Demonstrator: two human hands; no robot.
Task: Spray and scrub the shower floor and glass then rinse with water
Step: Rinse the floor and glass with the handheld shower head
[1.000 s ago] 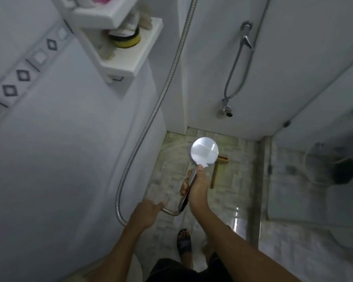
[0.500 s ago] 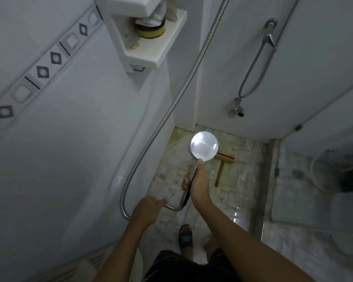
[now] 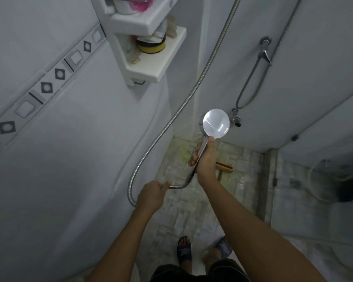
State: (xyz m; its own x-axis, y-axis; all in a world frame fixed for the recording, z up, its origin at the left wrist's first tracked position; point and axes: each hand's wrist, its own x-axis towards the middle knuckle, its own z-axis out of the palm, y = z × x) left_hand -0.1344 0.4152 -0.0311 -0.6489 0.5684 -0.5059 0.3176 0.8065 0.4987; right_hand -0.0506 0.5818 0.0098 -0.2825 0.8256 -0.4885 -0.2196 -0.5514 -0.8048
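1. I see a white tiled wall (image 3: pixel 59 159) filling the left side. A clear glass panel (image 3: pixel 306 210) stands on the right.
2. Between them lies the pale mosaic-tiled shower floor (image 3: pixel 238 192).
3. A white two-tier corner shelf (image 3: pixel 161 64) hangs high on the wall.
4. A ribbed silver metal hose (image 3: pixel 171 119) drops from the top and loops low.
5. The right hand (image 3: pixel 206 159) is wrapped round the handle of the round chrome shower head (image 3: pixel 216 123), thumb at the disc's base, above the floor's far corner.
6. The left hand (image 3: pixel 151 195) curls its fingers round the hose's low loop, thumb along it.
7. A wooden scrub brush with orange-red bristles (image 3: pixel 225 167) lies on the floor, partly behind the right hand.
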